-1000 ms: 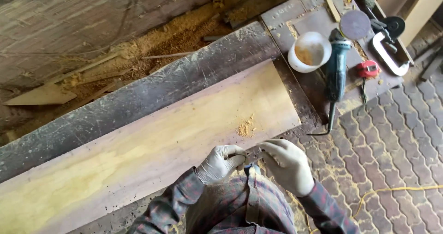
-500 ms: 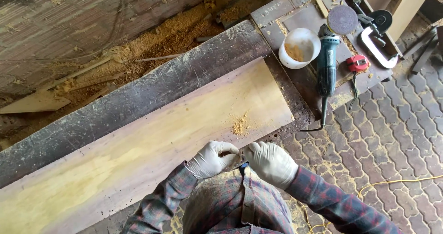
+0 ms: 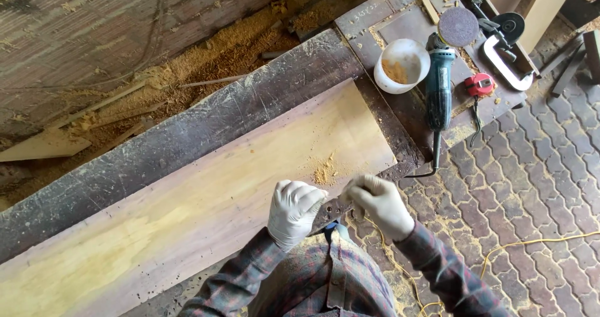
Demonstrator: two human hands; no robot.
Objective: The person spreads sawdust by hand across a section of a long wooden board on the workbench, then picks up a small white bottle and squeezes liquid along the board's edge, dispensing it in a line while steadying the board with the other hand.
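Note:
Both my hands wear white gloves and meet close to my chest, over the near edge of a long pale wooden board. My left hand and my right hand are closed together on a small dark flat piece held between them; what it is cannot be told. A small heap of sawdust lies on the board just beyond my fingers. The board rests on a dark, scratched workbench.
On a side table at the upper right lie a teal angle grinder, a white bucket with sawdust, a red tape measure, a sanding disc and a white clamp. Sawdust piles beyond the bench. A yellow cord crosses the paving.
The view has shifted a little, so the bench and tools sit slightly lower in frame. My hands stay together at my chest, still working the small dark piece.

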